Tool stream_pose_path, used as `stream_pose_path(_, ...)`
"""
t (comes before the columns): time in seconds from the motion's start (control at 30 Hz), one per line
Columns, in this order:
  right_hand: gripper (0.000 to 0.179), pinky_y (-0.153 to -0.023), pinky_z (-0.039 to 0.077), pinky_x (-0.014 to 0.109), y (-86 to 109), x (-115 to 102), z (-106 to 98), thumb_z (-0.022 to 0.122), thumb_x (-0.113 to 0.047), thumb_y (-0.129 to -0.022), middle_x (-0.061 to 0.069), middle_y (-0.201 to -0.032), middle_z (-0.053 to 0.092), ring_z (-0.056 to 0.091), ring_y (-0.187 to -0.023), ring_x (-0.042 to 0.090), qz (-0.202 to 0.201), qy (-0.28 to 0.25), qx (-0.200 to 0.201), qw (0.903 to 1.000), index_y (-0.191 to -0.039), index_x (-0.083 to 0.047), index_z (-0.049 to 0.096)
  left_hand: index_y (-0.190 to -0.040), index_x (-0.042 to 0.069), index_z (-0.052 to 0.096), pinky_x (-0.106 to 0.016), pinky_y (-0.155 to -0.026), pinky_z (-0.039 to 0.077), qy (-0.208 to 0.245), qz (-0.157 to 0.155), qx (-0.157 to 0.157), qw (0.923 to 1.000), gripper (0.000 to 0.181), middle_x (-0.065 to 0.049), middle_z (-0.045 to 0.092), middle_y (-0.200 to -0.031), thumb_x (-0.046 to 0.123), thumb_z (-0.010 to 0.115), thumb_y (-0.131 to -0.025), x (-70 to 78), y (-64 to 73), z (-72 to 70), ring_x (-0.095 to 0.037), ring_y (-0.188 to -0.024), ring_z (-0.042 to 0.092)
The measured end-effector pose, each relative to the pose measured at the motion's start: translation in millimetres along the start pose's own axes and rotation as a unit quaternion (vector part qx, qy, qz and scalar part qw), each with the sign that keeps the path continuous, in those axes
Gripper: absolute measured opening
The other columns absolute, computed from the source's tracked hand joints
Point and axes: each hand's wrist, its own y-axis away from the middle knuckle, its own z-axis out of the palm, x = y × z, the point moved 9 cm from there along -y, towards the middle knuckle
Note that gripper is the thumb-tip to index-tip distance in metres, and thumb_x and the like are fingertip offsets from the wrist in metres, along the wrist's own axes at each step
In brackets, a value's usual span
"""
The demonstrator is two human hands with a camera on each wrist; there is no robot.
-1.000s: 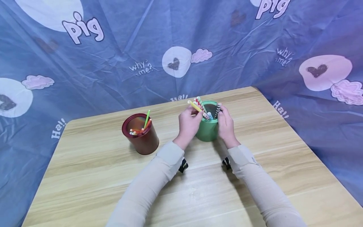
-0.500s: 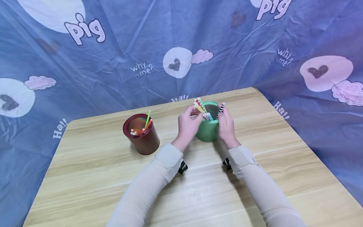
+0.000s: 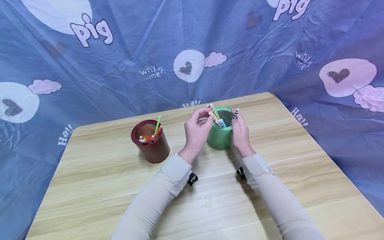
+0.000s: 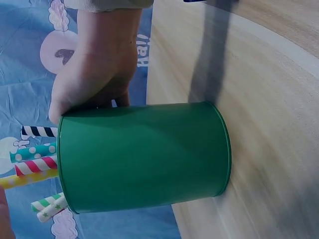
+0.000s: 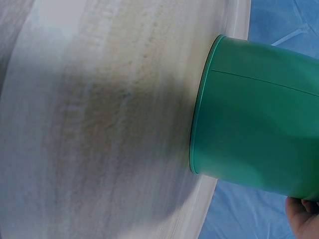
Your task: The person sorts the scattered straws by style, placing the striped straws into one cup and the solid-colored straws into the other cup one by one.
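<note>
A green canister (image 3: 220,139) stands upright on the table in the head view, with several patterned paper straws in it. My right hand (image 3: 241,135) holds the canister's right side near the rim, beside a black-and-white striped straw (image 3: 236,113). At the left rim is my left hand (image 3: 195,130), fingers bent, thumb beside the upper end of a yellow straw (image 4: 32,178). That straw leans inside the canister, its upper end past the edge of the left wrist view. In the right wrist view only right fingertips (image 5: 300,216) show against the canister wall.
A dark red canister (image 3: 154,151) stands to the left on the wooden table (image 3: 99,180), with several straws inside, among them a tall green straw (image 3: 157,125) and orange ones. A blue printed cloth (image 3: 126,53) hangs behind the table.
The yellow straw has gone from leaning out leftward to standing among the others. My left hand has drawn back slightly to the left. The black-and-white straw has tilted right; my right hand stays.
</note>
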Motion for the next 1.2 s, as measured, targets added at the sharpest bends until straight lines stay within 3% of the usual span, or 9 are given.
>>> stream_pose_path(0.17, 0.041, -0.111, 0.024, 0.043, -0.5, 1.0, 0.4, 0.030, -0.002, -0.095, 0.027, -0.138, 0.040, 0.031, -0.133, 0.037, 0.002, 0.002, 0.000, 1.0000, -0.132, 0.011, 0.040, -0.096, -0.012, 0.062, -0.034, -0.074, 0.055, -0.001, 0.000, -0.006, 1.0000, 0.017, -0.028, 0.064, -0.094, -0.007, 0.061, -0.080, 3.0, 0.8, 1.1, -0.028, -0.086, 0.061)
stream_pose_path(0.43, 0.040, -0.109, 0.027, 0.044, -1.3, 2.2, 2.7, 0.030, -0.001, -0.095, 0.028, -0.136, 0.042, 0.035, -0.131, 0.035, 0.001, 0.003, -0.002, 1.0000, -0.132, 0.010, 0.040, -0.094, -0.015, 0.062, -0.031, -0.076, 0.054, -0.056, -0.055, -0.025, 0.9966, 0.016, -0.028, 0.064, -0.091, -0.007, 0.060, -0.080, 15.5, 4.6, 2.7, -0.032, -0.085, 0.063)
stream_pose_path(0.5, 0.041, -0.109, 0.026, 0.044, -1.8, 2.6, 3.9, 0.030, -0.001, -0.095, 0.027, -0.137, 0.042, 0.035, -0.131, 0.035, 0.002, -0.001, -0.003, 1.0000, -0.133, 0.010, 0.040, -0.094, -0.014, 0.063, -0.028, -0.076, 0.054, -0.067, -0.069, -0.029, 0.9950, 0.016, -0.026, 0.065, -0.090, -0.006, 0.061, -0.081, 11.0, 4.2, 2.6, -0.031, -0.085, 0.064)
stream_pose_path(0.73, 0.040, -0.111, 0.023, 0.041, -3.4, 3.2, 6.6, 0.029, -0.002, -0.095, 0.027, -0.138, 0.040, 0.031, -0.134, 0.036, 0.004, -0.008, -0.007, 0.9999, -0.131, 0.013, 0.040, -0.095, -0.007, 0.068, -0.021, -0.072, 0.053, -0.075, -0.105, -0.028, 0.9912, 0.017, -0.019, 0.069, -0.092, 0.004, 0.065, -0.082, -29.7, -0.6, -1.1, -0.022, -0.084, 0.064)
stream_pose_path(0.97, 0.040, -0.112, 0.023, 0.041, -7.2, 16.1, 9.7, 0.030, -0.003, -0.095, 0.026, -0.138, 0.040, 0.031, -0.134, 0.035, 0.002, -0.012, -0.011, 0.9999, -0.131, 0.011, 0.041, -0.095, 0.004, 0.072, -0.021, -0.072, 0.052, -0.099, -0.104, -0.030, 0.9892, 0.015, -0.010, 0.071, -0.091, 0.011, 0.066, -0.083, -37.0, 0.1, -6.8, -0.016, -0.083, 0.065)
stream_pose_path(1.2, 0.041, -0.111, 0.024, 0.037, -12.9, 41.9, 7.5, 0.030, -0.012, -0.097, 0.016, -0.141, 0.042, 0.031, -0.135, 0.027, -0.004, 0.014, -0.002, 0.9999, -0.134, 0.002, 0.043, -0.099, 0.002, 0.070, -0.023, -0.075, 0.053, -0.085, -0.121, -0.018, 0.9888, 0.018, -0.011, 0.069, -0.093, 0.009, 0.063, -0.084, -38.4, 3.9, -16.7, -0.015, -0.086, 0.063)
